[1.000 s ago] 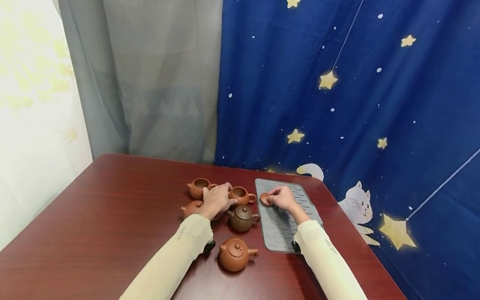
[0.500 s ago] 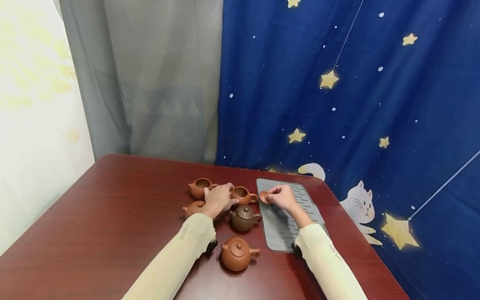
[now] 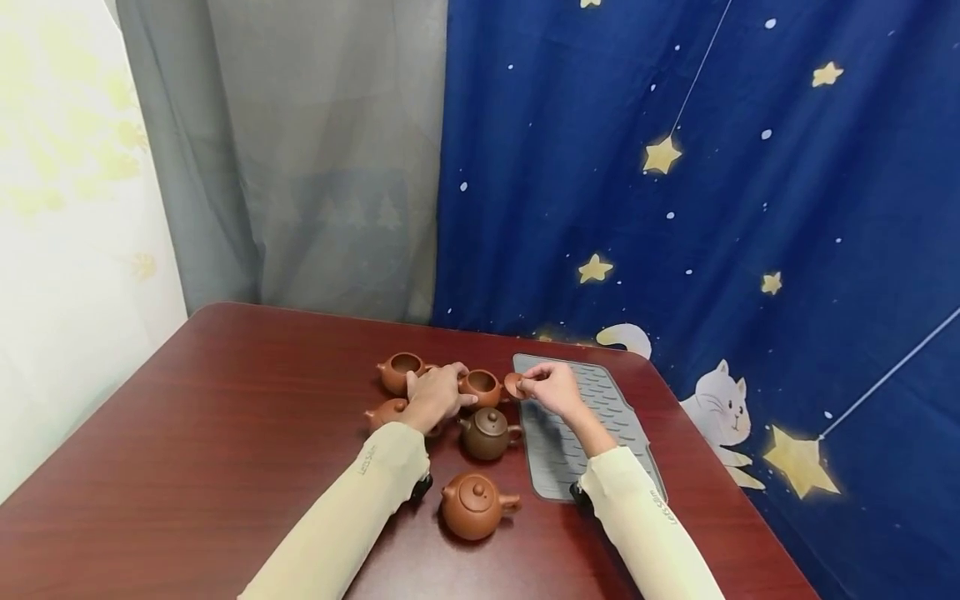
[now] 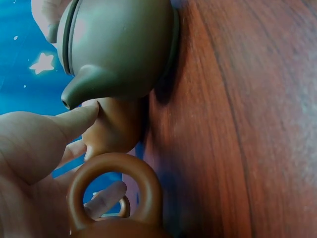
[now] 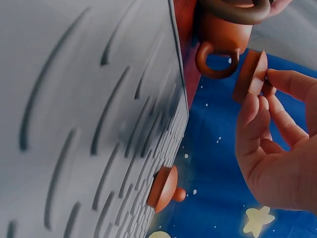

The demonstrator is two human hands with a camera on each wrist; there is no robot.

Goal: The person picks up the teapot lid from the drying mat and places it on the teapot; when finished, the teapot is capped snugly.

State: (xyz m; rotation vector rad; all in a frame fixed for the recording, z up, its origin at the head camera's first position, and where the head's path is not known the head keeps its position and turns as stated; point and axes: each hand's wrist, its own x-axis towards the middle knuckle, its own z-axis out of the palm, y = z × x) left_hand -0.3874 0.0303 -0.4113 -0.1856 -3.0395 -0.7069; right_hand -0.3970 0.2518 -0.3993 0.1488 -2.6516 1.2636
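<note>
My right hand pinches a reddish-brown teapot lid by its knob. The tilted lid is just right of a lidless clay teapot, near its handle. My left hand holds that teapot at its spout side, thumb and fingers on either side. A second lidless teapot stands to the left, partly behind the left hand. A dark brown lidded teapot sits nearer, its spout close to the left thumb. The left hand partly hides another lidded teapot.
A grey ridged mat lies to the right, with another lid on it that my right hand hides in the head view. One more lidded teapot stands at the front of the red-brown table. Curtains hang behind.
My right hand has lifted the lid from over the mat and carried it left to the lidless teapot's handle. My left hand stays in place at the teapot.
</note>
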